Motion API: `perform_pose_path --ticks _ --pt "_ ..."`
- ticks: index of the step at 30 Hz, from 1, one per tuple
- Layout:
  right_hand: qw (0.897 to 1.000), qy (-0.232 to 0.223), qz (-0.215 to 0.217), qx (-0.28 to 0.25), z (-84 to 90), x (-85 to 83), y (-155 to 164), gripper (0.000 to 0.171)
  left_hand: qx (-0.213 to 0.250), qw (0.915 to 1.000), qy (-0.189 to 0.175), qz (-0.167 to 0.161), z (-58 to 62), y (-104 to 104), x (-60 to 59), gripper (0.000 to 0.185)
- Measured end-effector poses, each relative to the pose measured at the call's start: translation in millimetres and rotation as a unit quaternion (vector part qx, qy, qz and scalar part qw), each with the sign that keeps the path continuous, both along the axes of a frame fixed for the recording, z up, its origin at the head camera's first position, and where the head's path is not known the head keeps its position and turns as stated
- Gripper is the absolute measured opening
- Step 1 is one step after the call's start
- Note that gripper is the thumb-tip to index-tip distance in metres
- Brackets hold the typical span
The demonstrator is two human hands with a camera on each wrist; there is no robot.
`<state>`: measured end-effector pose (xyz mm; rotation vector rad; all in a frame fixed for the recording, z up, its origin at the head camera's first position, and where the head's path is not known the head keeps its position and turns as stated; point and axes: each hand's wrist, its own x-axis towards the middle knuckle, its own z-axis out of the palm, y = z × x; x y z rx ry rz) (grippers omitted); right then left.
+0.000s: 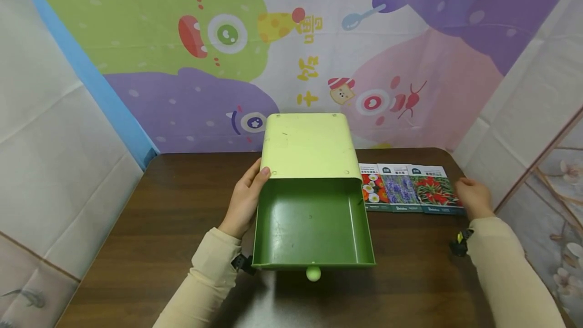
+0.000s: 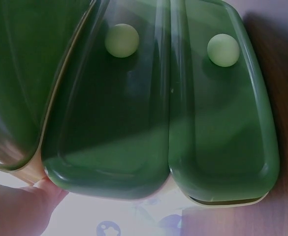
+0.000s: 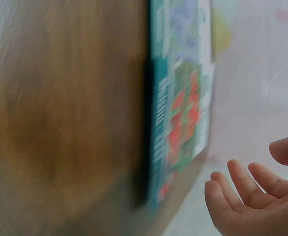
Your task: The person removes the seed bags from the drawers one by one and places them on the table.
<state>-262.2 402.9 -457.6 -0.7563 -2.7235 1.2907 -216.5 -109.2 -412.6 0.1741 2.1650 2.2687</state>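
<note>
A small light-green drawer cabinet stands on the table with its dark-green top drawer pulled out; nothing lies inside. My left hand holds the cabinet's left side, thumb at the top front corner. In the left wrist view, two lower drawers with round pale knobs are closed, and part of my left hand touches the cabinet side. Right of the cabinet lie three overlapping flower seed packets. My right hand is beside the red-flower packet, fingers loosely bent and holding nothing.
The brown wooden table meets a cartoon-printed cloth at the back. Pale panels stand along both sides, the right panel close to my right hand. The drawer's round knob juts toward me.
</note>
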Motion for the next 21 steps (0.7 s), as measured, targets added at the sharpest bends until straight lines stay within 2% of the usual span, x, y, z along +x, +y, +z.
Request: perform_pose_path --ticks 5,12,16,21 --pt "0.997 0.044 0.059 0.019 18.5 4.6 -21.2 0.058 -0.006 1.0000 0.006 0.000 0.3 -0.1 0.1 0.065" --pt "0.987 0.105 0.120 0.011 46.6 19.4 -62.9 0.056 -0.008 0.9999 0.006 0.002 0.1 -0.7 0.5 0.065" --pt "0.978 0.136 0.160 0.014 59.3 31.9 -83.1 0.053 -0.007 1.0000 0.006 0.001 -0.1 -1.0 0.7 0.065" --pt "0.961 0.174 0.216 0.016 72.0 50.7 -107.2 0.047 -0.005 1.0000 0.006 -0.001 -0.2 -0.6 0.2 0.066"
